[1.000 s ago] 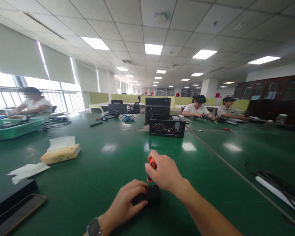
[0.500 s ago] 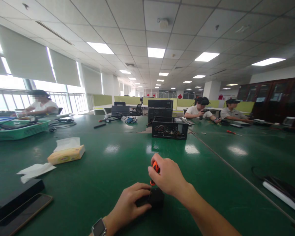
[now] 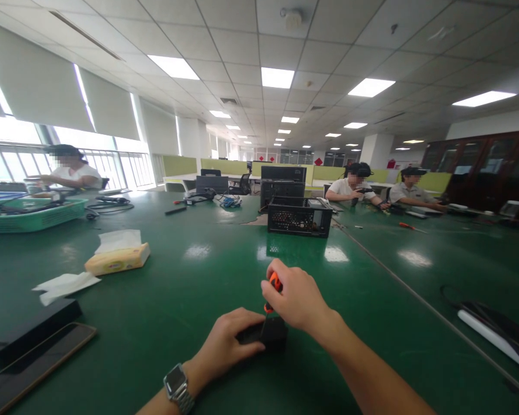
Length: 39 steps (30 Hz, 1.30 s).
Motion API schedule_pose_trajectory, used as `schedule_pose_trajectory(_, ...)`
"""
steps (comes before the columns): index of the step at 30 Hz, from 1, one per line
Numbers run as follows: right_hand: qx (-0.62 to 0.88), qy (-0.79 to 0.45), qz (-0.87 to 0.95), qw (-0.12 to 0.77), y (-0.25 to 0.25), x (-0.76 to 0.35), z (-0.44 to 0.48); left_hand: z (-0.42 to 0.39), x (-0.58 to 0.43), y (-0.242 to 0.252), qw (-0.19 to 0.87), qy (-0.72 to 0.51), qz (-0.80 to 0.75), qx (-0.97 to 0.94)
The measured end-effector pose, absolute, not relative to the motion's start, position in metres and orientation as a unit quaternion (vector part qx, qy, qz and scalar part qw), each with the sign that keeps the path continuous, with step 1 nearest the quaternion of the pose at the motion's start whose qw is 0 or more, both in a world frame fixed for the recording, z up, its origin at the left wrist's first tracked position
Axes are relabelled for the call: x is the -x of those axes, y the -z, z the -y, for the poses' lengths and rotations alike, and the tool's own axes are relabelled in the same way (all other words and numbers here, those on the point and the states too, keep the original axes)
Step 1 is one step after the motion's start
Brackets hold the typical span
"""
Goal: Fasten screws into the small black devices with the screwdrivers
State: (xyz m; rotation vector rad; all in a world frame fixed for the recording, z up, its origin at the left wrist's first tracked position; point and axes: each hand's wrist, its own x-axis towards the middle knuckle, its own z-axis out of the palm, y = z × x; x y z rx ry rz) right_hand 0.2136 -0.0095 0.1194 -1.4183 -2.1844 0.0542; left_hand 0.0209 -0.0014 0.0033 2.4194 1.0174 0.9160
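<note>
Close in front of the person, on the green table (image 3: 185, 300), a small black box (image 3: 271, 335) lay flat and partly covered by both hands. The left hand (image 3: 229, 346) was closed loosely over its left side, fingers curled on top and pressing it down; a watch (image 3: 177, 383) sat on that wrist. The right hand (image 3: 300, 301) was closed around a screwdriver (image 3: 275, 285) with an orange handle, held upright over the box; the tip was hidden. The box appeared rigid and light, and judged likely to slide on the glossy top unless pinned; its side walls offered the surest hold. The screwdriver looked stiff and slim, best gripped at the handle. Ahead, open table ran to a black chassis (image 3: 300, 218), well apart. To the left lay a phone (image 3: 37, 366) and a dark case (image 3: 32, 329) side by side, then a loose tissue (image 3: 67, 283) and a tissue pack (image 3: 118, 259), all clear of the hands. To the right, a seam (image 3: 398, 282) crossed the top, and beyond it a white tube (image 3: 495, 341) with a cable (image 3: 447, 291). A green basket (image 3: 32, 214) stood far left. Three other people sat at the far sides. The near table edge was out of view.
</note>
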Motion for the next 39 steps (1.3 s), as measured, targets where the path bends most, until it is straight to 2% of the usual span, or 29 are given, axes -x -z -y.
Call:
schedule_pose_trajectory(11,0.544,0.013,0.809,0.225,-0.127,-0.212,0.021,0.004,-0.022,-0.004,0.204,-0.323,-0.356,-0.853)
schedule_pose_trajectory(23,0.542,0.004,0.807,0.236,-0.126,-0.215,0.019,0.001,-0.021,0.0,0.229,-0.341,-0.356,-0.839)
schedule_pose_trajectory(34,0.552,0.018,0.788,0.272,-0.125,-0.218,0.012,0.002,-0.021,0.0,0.202,-0.333,-0.332,-0.859)
schedule_pose_trajectory(37,0.589,-0.012,0.758,0.278,-0.123,-0.235,-0.004,0.001,-0.02,0.0,0.197,-0.33,-0.327,-0.863)
schedule_pose_trajectory(39,0.607,-0.066,0.753,0.245,-0.112,-0.251,-0.02,0.002,-0.021,-0.002,0.19,-0.323,-0.323,-0.869)
